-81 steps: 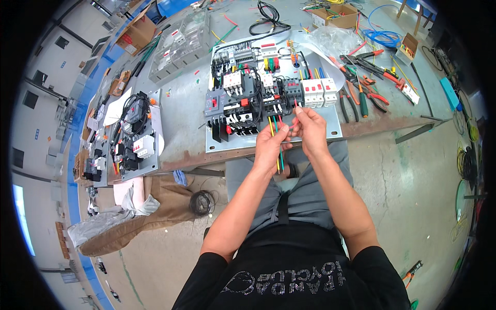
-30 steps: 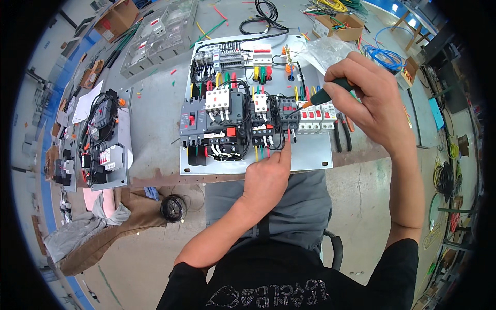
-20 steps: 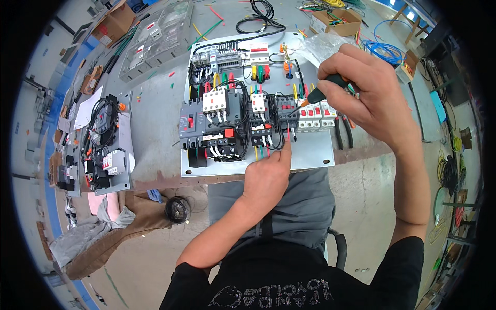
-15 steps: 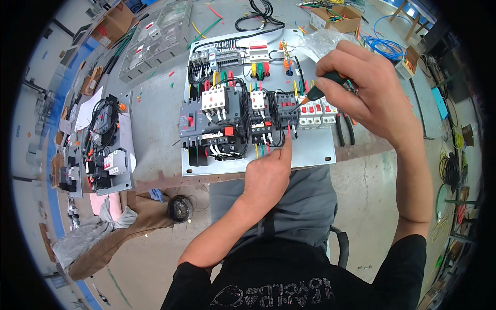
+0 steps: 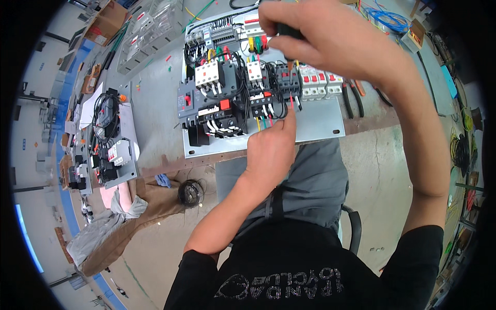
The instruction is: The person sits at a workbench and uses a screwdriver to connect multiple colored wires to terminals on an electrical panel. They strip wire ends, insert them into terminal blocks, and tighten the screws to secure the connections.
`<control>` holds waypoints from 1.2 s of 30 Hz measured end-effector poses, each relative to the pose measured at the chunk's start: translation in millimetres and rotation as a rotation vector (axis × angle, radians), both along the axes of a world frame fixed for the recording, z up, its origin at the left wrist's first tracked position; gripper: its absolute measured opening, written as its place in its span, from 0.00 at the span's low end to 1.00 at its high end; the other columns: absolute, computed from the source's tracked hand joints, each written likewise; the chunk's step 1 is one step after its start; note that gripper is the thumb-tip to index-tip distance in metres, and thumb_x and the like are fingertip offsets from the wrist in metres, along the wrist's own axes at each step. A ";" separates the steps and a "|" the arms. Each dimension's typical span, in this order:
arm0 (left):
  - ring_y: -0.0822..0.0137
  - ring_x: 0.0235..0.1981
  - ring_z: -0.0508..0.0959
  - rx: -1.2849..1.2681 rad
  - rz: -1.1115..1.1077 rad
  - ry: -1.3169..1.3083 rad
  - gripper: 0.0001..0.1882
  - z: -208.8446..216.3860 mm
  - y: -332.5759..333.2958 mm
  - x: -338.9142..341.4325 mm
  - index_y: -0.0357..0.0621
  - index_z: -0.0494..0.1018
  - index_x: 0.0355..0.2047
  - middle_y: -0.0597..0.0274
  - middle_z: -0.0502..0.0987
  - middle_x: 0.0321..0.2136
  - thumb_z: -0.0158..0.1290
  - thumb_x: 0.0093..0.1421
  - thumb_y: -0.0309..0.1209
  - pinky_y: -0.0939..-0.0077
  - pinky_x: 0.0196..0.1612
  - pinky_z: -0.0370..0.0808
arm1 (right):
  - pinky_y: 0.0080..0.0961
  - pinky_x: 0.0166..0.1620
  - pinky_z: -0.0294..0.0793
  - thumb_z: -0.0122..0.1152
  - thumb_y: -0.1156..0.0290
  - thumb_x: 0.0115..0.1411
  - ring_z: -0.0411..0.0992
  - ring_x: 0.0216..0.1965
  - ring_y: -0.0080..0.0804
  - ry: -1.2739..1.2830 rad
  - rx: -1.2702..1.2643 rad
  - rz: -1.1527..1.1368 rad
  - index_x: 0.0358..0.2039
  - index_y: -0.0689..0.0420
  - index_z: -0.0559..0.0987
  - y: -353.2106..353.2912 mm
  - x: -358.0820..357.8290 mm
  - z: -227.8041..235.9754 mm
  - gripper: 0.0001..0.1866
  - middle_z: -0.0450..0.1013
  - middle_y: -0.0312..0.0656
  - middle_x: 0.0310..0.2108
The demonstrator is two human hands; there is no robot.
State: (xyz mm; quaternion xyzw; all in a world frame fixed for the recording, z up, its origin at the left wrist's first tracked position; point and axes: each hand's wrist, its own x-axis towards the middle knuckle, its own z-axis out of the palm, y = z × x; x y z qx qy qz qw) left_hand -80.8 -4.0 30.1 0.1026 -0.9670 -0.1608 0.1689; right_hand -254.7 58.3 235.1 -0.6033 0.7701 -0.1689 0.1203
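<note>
My right hand (image 5: 323, 39) is closed round the dark handle of a screwdriver (image 5: 289, 32). Its orange lower end (image 5: 290, 65) points down at a dark grey contactor (image 5: 287, 77); the tip itself is hard to make out. Below that contactor, my left hand (image 5: 269, 150) has its index finger stretched up to a thin red wire (image 5: 291, 98), which it seems to pinch at the end. The wire runs up to the contactor's lower edge. All this sits on a metal mounting plate (image 5: 315, 121) beside a white-fronted contactor (image 5: 254, 71) and bundled black wires (image 5: 243, 88).
White circuit breakers (image 5: 316, 78) with red levers stand right of the contactor. Black-handled pliers (image 5: 350, 101) lie beyond the plate. A larger breaker (image 5: 188, 99) sits at the plate's left. Another wired panel (image 5: 111, 155) rests on the table's left side. Blue wire coils (image 5: 387, 20) lie far right.
The screwdriver has gone from slanted to nearly upright, as my right hand moved left and over the contactor. My left hand stays at the red wire. The whole view has shifted slightly.
</note>
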 end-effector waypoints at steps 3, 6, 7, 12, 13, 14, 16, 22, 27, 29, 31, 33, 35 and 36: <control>0.51 0.22 0.81 -0.021 -0.003 -0.019 0.21 -1.0 0.2 -2.3 0.39 0.75 0.55 0.54 0.80 0.25 0.59 0.61 0.28 0.59 0.23 0.77 | 0.47 0.38 0.74 0.55 0.68 0.63 0.76 0.33 0.59 0.046 -0.092 0.015 0.40 0.61 0.74 11.6 -0.2 -6.6 0.10 0.75 0.57 0.27; 0.51 0.23 0.82 -0.035 -0.006 -0.014 0.21 -3.3 0.6 -3.0 0.39 0.74 0.54 0.54 0.80 0.26 0.59 0.61 0.28 0.58 0.24 0.77 | 0.47 0.38 0.74 0.54 0.69 0.62 0.75 0.33 0.59 0.068 -0.086 0.009 0.39 0.61 0.75 14.0 -1.1 -9.6 0.10 0.75 0.57 0.28; 0.51 0.23 0.82 -0.047 -0.003 -0.014 0.21 -3.0 1.4 -4.0 0.39 0.74 0.54 0.53 0.80 0.26 0.59 0.61 0.28 0.58 0.24 0.78 | 0.47 0.39 0.74 0.54 0.69 0.61 0.75 0.33 0.59 0.066 -0.075 0.004 0.39 0.61 0.75 13.4 1.3 -8.4 0.09 0.75 0.57 0.28; 0.49 0.24 0.82 -0.041 0.009 0.009 0.19 -7.4 1.0 -2.1 0.38 0.75 0.53 0.51 0.81 0.26 0.58 0.62 0.29 0.57 0.26 0.78 | 0.47 0.38 0.72 0.55 0.70 0.59 0.74 0.32 0.57 0.067 -0.144 0.154 0.35 0.61 0.74 10.7 -9.2 -21.4 0.08 0.75 0.55 0.27; 0.49 0.25 0.82 -0.033 0.004 0.028 0.19 -6.5 2.2 -2.2 0.38 0.75 0.53 0.51 0.81 0.27 0.58 0.62 0.28 0.57 0.27 0.78 | 0.46 0.38 0.72 0.55 0.70 0.59 0.74 0.32 0.57 0.052 -0.155 0.171 0.35 0.61 0.74 12.6 -11.5 -23.3 0.08 0.75 0.54 0.27; 0.49 0.25 0.82 -0.031 0.002 0.037 0.19 -6.1 2.7 -2.3 0.38 0.76 0.52 0.51 0.81 0.27 0.58 0.62 0.28 0.56 0.27 0.78 | 0.46 0.38 0.72 0.55 0.70 0.59 0.74 0.32 0.56 0.036 -0.168 0.190 0.35 0.61 0.74 13.5 -13.5 -24.7 0.07 0.74 0.54 0.27; 0.48 0.26 0.83 -0.029 -0.002 0.056 0.18 -6.0 3.0 -2.3 0.38 0.76 0.52 0.51 0.82 0.28 0.58 0.62 0.28 0.56 0.27 0.78 | 0.44 0.38 0.73 0.55 0.71 0.59 0.74 0.31 0.54 0.049 -0.220 0.253 0.35 0.61 0.73 14.4 -23.3 -32.3 0.07 0.74 0.52 0.26; 0.49 0.25 0.83 -0.069 0.009 0.082 0.17 -6.0 3.8 -2.0 0.38 0.77 0.49 0.51 0.82 0.27 0.59 0.61 0.29 0.57 0.27 0.78 | 0.47 0.40 0.76 0.59 0.61 0.61 0.78 0.34 0.56 0.261 -0.247 -0.013 0.32 0.60 0.79 17.2 -1.3 -27.3 0.14 0.78 0.56 0.28; 0.49 0.25 0.83 -0.082 0.010 0.106 0.17 -7.9 4.3 -2.5 0.39 0.78 0.50 0.52 0.82 0.27 0.59 0.60 0.29 0.57 0.26 0.78 | 0.52 0.42 0.78 0.58 0.63 0.59 0.79 0.36 0.60 0.462 -0.291 -0.157 0.33 0.59 0.81 -9.4 -3.2 -47.1 0.12 0.79 0.57 0.31; 0.49 0.25 0.83 -0.073 0.009 0.108 0.17 -9.9 4.9 -2.6 0.39 0.77 0.50 0.52 0.82 0.27 0.59 0.60 0.29 0.57 0.27 0.78 | 0.53 0.41 0.77 0.57 0.64 0.59 0.79 0.35 0.60 0.419 -0.322 -0.114 0.34 0.59 0.80 -12.4 -7.0 -49.5 0.11 0.79 0.58 0.30; 0.49 0.25 0.83 -0.068 0.008 0.102 0.17 -9.3 4.1 -1.7 0.39 0.77 0.50 0.52 0.82 0.27 0.59 0.60 0.28 0.56 0.27 0.78 | 0.52 0.40 0.76 0.56 0.66 0.59 0.78 0.34 0.60 0.344 -0.359 -0.041 0.38 0.59 0.77 -14.1 -15.0 -53.7 0.10 0.78 0.57 0.29; 0.49 0.26 0.83 -0.065 0.012 0.096 0.17 -7.2 4.2 -0.4 0.39 0.77 0.49 0.52 0.82 0.28 0.59 0.60 0.28 0.56 0.27 0.78 | 0.52 0.39 0.75 0.56 0.67 0.59 0.77 0.34 0.60 0.244 -0.355 0.045 0.39 0.59 0.76 -11.6 -20.7 -52.3 0.11 0.78 0.57 0.29; 0.49 0.26 0.83 -0.061 0.009 0.096 0.16 -5.9 5.4 -1.4 0.39 0.77 0.49 0.52 0.82 0.28 0.59 0.61 0.28 0.55 0.27 0.78 | 0.50 0.39 0.74 0.57 0.67 0.59 0.76 0.33 0.60 0.218 -0.345 0.126 0.42 0.58 0.74 -9.0 -23.5 -48.4 0.12 0.77 0.55 0.29; 0.49 0.26 0.83 -0.055 0.001 0.107 0.16 -6.9 6.2 -3.0 0.39 0.77 0.49 0.53 0.82 0.28 0.59 0.61 0.28 0.56 0.27 0.78 | 0.49 0.39 0.74 0.57 0.67 0.59 0.76 0.33 0.59 0.189 -0.326 0.143 0.42 0.58 0.74 -5.0 -23.3 -45.8 0.13 0.77 0.55 0.29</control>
